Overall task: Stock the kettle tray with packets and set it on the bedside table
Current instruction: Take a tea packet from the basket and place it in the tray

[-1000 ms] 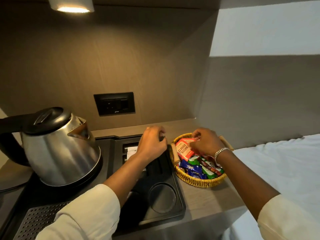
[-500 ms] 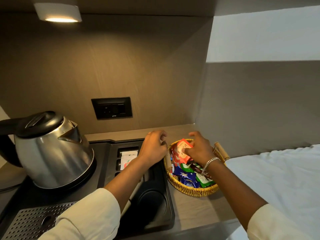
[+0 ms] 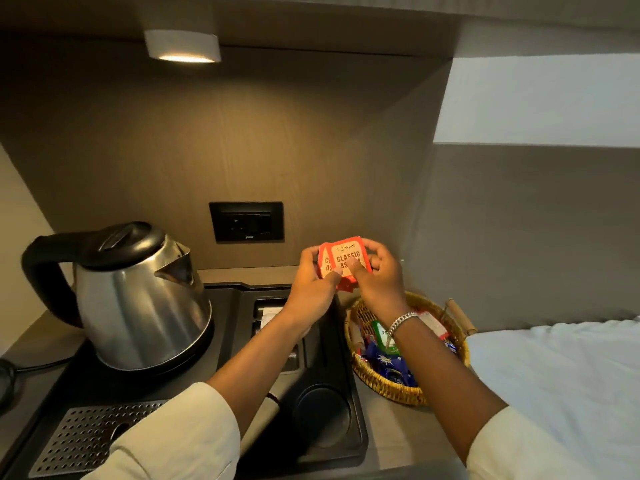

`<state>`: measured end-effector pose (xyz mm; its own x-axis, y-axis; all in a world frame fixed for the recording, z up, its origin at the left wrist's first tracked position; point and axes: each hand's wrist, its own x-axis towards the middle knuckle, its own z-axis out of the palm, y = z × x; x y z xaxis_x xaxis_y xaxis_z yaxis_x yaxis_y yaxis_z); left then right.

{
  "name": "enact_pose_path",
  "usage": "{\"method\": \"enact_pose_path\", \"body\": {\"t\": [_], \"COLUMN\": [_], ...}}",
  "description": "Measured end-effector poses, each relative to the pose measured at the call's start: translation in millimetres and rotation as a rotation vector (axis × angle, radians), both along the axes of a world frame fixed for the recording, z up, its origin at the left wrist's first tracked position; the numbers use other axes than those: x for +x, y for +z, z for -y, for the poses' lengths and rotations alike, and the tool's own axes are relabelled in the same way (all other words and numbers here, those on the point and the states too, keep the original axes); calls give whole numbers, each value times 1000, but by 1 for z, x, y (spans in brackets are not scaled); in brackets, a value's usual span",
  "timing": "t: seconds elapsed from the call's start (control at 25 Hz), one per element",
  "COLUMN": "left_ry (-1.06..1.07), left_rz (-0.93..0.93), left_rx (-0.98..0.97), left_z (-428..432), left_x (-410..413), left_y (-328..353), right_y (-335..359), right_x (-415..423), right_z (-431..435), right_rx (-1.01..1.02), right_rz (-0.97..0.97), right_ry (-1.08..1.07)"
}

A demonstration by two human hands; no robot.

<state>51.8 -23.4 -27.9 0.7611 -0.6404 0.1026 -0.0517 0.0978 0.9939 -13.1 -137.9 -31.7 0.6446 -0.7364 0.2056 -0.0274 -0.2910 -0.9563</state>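
Packet lettering (image 3: pixel 347 260) behind thumbs.

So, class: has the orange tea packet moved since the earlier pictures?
Yes. The orange tea packet has risen out of the round wicker basket, held by both hands, towards the black wall socket.

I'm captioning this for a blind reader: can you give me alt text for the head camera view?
Both hands, left and right, hold orange tea packets above a black kettle tray carrying a steel kettle, beside a wicker basket of assorted packets.

wood-panel wall (image 3: pixel 277 150), lit downlight (image 3: pixel 182 46), black socket (image 3: pixel 246 222), white bed (image 3: pixel 561 375)
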Motion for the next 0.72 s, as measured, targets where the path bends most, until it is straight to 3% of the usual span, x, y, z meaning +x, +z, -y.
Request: {"method": "enact_pose_path", "body": {"t": [0.2, 0.48, 0.72], "left_ry": [188, 365, 299], "left_rz": [93, 40, 88], "left_rx": [73, 42, 112], "left_z": [-24, -40, -46], "left_x": [25, 57, 84], "left_y": [-11, -21, -23], "right_y": [-10, -15, -10], "right_x": [30, 57, 70], "right_z": [-45, -71, -60], "right_rx": [1, -235, -201], "right_rz": [-66, -284, -228], "right_ry": [200, 305, 123]}}
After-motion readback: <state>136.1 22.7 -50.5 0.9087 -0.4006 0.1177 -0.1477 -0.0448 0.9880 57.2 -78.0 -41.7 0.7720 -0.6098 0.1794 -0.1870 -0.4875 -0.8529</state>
